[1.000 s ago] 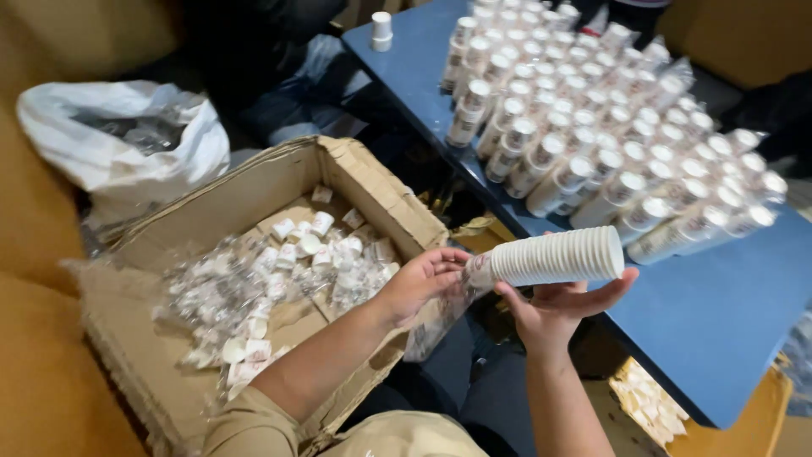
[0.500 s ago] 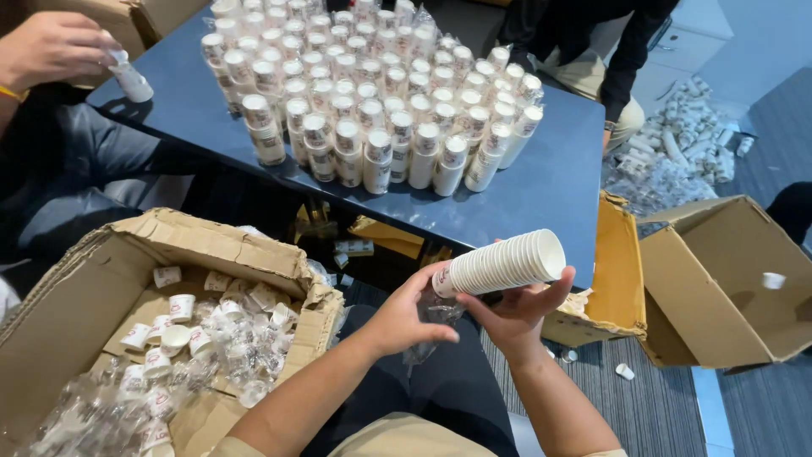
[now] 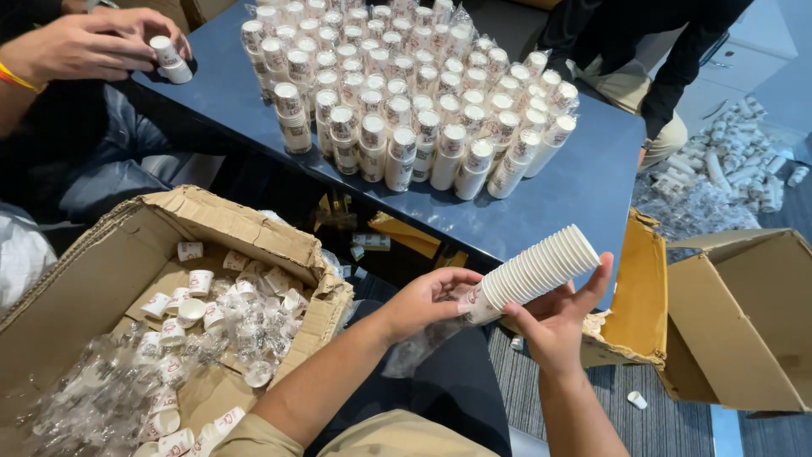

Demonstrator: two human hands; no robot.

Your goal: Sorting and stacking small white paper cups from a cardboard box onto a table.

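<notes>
Head view: my left hand [image 3: 425, 298] pinches base of white nested paper-cup stack [image 3: 534, 272], tilted sideways over blue worktop [image 3: 584, 190] edge; my right hand [image 3: 554, 326] cradles stack underneath, fingers curled. Brown cardboard box [image 3: 101, 279] lower-left.

The scene is lit evenly and fairly brightly from overhead, so that only soft shadows are cast beneath the blue table [image 3: 584, 190] and inside the cardboard box [image 3: 101, 279] at the near left. Mild glare is seen on the plastic wrapping [image 3: 93, 398] in that box, and slight wide-angle bending is noticed at the edges. Focus is held sharply at the centre, while the far right heap of cups [image 3: 727, 161] is perhaps slightly softened.
</notes>
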